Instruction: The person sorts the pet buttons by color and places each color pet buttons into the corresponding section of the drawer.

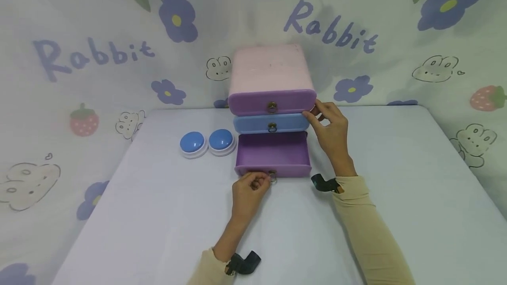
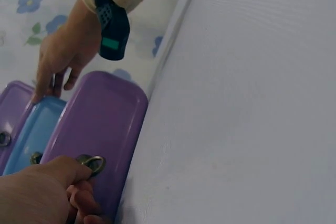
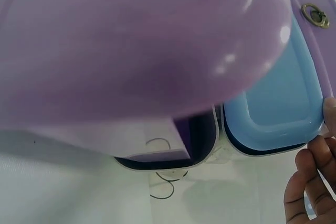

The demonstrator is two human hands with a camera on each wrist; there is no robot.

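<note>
A pink drawer cabinet [image 1: 273,67] stands near the table's back edge. Its top purple drawer [image 1: 249,104] and middle blue drawer [image 1: 253,125] have brass ring pulls. The bottom purple drawer [image 1: 291,171] is pulled far out, and its visible inside holds nothing. My left hand [image 1: 246,197] pinches that drawer's ring pull [image 2: 95,164] between thumb and finger. At the right edge of the cabinet front, my right hand [image 1: 332,134] grips the corner where the blue and top drawers meet, thumb in front and fingers at the side. The right wrist view shows its fingertips [image 3: 317,148] against the blue drawer's edge.
Two round push buttons [image 1: 192,142] with blue tops and white bases stand left of the cabinet. A white cover lies over the table [image 1: 150,214]. Behind it hangs a cloth [image 1: 222,16] printed with flowers, rabbits and lettering.
</note>
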